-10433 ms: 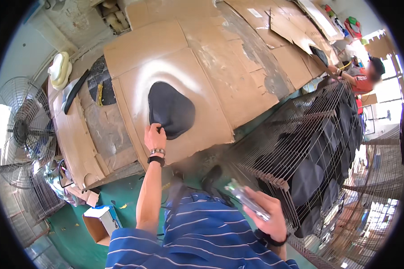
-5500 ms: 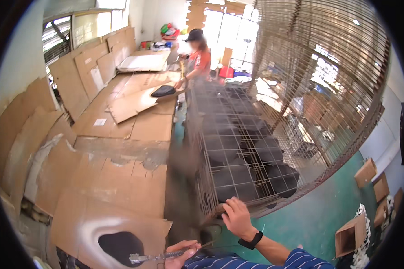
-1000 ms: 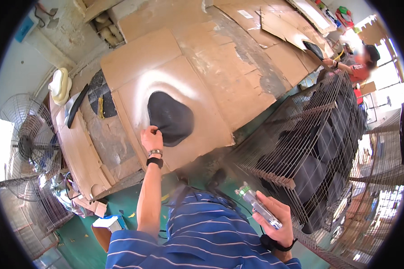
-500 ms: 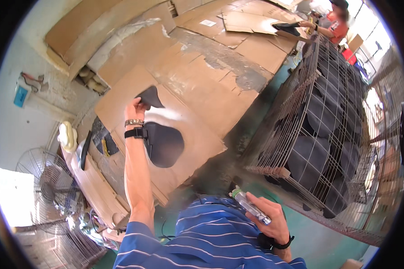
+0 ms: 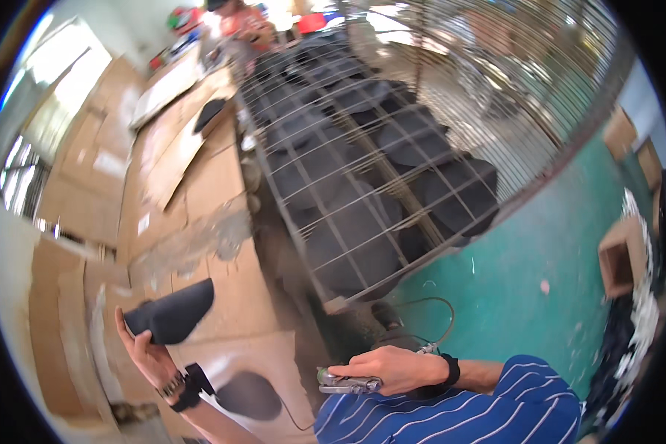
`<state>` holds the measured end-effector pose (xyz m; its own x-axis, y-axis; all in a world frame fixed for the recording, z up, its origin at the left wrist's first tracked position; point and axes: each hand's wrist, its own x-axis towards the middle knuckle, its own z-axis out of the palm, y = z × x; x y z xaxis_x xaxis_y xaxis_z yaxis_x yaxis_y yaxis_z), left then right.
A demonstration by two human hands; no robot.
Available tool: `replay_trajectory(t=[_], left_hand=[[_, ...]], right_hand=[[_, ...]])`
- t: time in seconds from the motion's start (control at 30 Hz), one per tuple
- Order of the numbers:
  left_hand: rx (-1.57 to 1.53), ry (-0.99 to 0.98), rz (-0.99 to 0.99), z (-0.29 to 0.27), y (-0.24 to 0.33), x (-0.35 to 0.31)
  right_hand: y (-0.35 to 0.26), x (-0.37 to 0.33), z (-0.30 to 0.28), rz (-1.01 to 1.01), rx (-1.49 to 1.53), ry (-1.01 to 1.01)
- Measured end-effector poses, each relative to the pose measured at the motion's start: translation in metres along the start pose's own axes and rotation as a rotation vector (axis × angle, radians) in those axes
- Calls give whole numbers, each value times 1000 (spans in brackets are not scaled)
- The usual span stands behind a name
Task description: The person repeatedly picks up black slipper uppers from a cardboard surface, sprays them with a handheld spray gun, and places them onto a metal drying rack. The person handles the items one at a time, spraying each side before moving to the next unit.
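My left hand is closed on the near edge of a dark grey curved panel, thumb on top, lifted over the cardboard-covered table. Below it, another dark rounded panel lies on a whitened sheet of cardboard, partly hidden by my wrist. In my right hand, close to my body, is a small metal spray gun with a green end, its tip toward the left. A thin hose shows just beyond that hand.
A long wire rack holding several dark panels stands right of the table. A co-worker in an orange top is at its far end. A dark piece lies on cardboard farther up the table. An open box stands on the green floor at right.
My view has swung right toward the rack. My left hand has raised the dark panel off the table and turned it. The spray gun is still in my right hand, now pointing left.
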<state>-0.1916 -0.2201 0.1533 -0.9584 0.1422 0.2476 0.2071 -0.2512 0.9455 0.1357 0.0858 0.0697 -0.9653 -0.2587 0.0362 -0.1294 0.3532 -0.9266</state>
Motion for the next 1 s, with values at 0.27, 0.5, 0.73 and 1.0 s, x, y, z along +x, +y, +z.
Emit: replay_trajectory(t=[0.27, 0.5, 0.73, 1.0], left_hand=[[-104, -509, -136, 257, 7, 2], [-357, -947, -208, 434, -4, -7], [-103, -1166, -509, 499, -151, -66], [183, -1189, -426, 468, -180, -82]], right_hand=[[16, -44, 3, 57, -17, 204], [25, -69, 1, 115, 6, 361], [28, -97, -5, 205, 20, 452], [27, -97, -26, 182, 9, 397]])
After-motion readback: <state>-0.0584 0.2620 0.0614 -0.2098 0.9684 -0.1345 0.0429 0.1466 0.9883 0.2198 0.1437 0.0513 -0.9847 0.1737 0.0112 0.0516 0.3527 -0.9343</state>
